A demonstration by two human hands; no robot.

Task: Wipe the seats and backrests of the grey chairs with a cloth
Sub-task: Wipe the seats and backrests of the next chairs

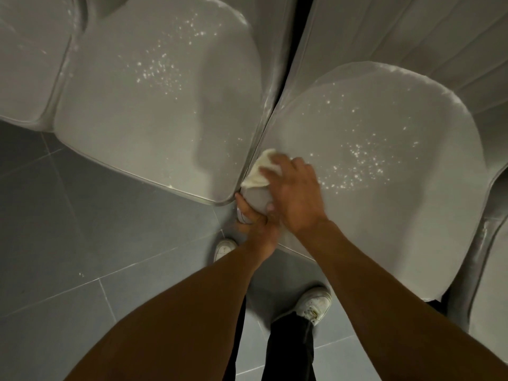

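Note:
Two grey chair seats stand side by side, and both carry white specks. The left seat (154, 119) is untouched. My right hand (297, 196) presses a pale cloth (259, 171) flat onto the front left corner of the right seat (384, 215), close to the gap between the chairs. Part of the cloth is hidden under my fingers. My left hand (257, 226) grips that same corner from below, its fingers curled round the seat's edge. The right chair's ribbed backrest (412, 31) rises at the top right.
A third grey seat (27, 64) shows at the far left and another chair (492, 270) at the right edge. Grey floor tiles (82, 243) lie in front of the chairs. My white shoes (313, 303) stand close under the right seat.

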